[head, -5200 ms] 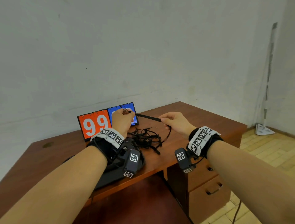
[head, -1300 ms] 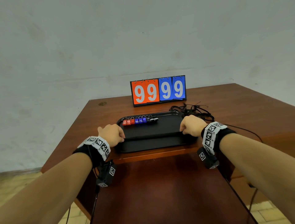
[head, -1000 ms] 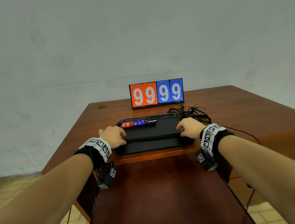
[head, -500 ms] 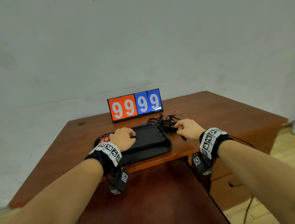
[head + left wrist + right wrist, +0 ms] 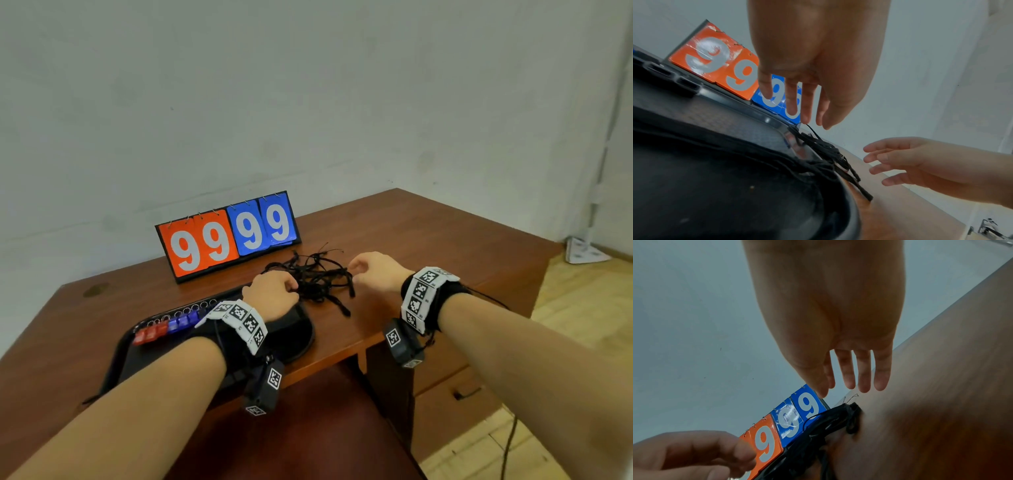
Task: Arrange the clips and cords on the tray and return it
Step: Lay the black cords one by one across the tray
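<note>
A black tray point(image 5: 303, 337) lies on the wooden desk near its front edge. A row of red and blue clips point(image 5: 164, 328) lines the tray's far left rim. A tangle of black cords point(image 5: 320, 277) lies on the desk just past the tray's far right corner, with some strands on the rim point(image 5: 812, 167). My left hand point(image 5: 286, 286) hovers over that corner, fingers extended down point(image 5: 795, 108) above the cords point(image 5: 828, 154), holding nothing. My right hand point(image 5: 356, 270) is at the tangle's right side, fingers straight point(image 5: 855, 382) just above the cords point(image 5: 851, 417), empty.
A flip scoreboard point(image 5: 227, 236) reading 99 99 stands behind the tray and cords. Bare desk top point(image 5: 428, 240) extends to the right. Drawers point(image 5: 455, 404) sit under the desk's right side. A white stand base point(image 5: 582, 251) is on the floor at the wall.
Both hands have let go of the tray's side rims and moved to the cord tangle at the tray's right. The head view has swung to the right.
</note>
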